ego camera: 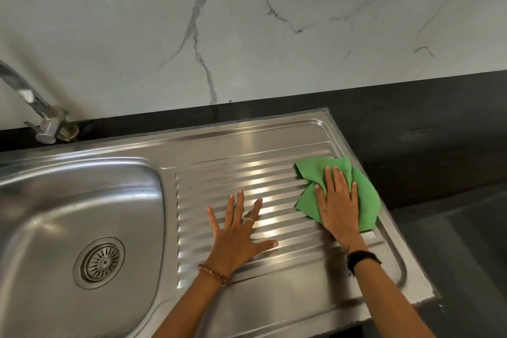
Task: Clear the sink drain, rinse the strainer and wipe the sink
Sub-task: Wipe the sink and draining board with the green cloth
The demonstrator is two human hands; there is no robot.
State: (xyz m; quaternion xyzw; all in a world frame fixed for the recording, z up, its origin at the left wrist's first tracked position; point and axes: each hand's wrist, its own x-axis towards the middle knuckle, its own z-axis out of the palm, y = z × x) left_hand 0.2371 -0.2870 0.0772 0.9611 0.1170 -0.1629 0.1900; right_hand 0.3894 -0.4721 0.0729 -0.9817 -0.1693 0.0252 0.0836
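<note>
Left hand [238,230] lies flat, fingers spread, bracing on the ribbed drainboard [247,173] near its middle. Right hand [338,200] presses flat, fingers straight, on the green cloth [367,200] at the drainboard's right edge. Judged step: wiping. Strokes along the ribs, under even pressure, should clear the grooves. Room lies leftward; the raised rim stops the cloth rightward. Strainer [101,262] sits in the basin [55,200] drain, far left. Faucet [41,115] stands at the back-left corner.

White veined marble wall [247,22] above dark countertop [425,123].
</note>
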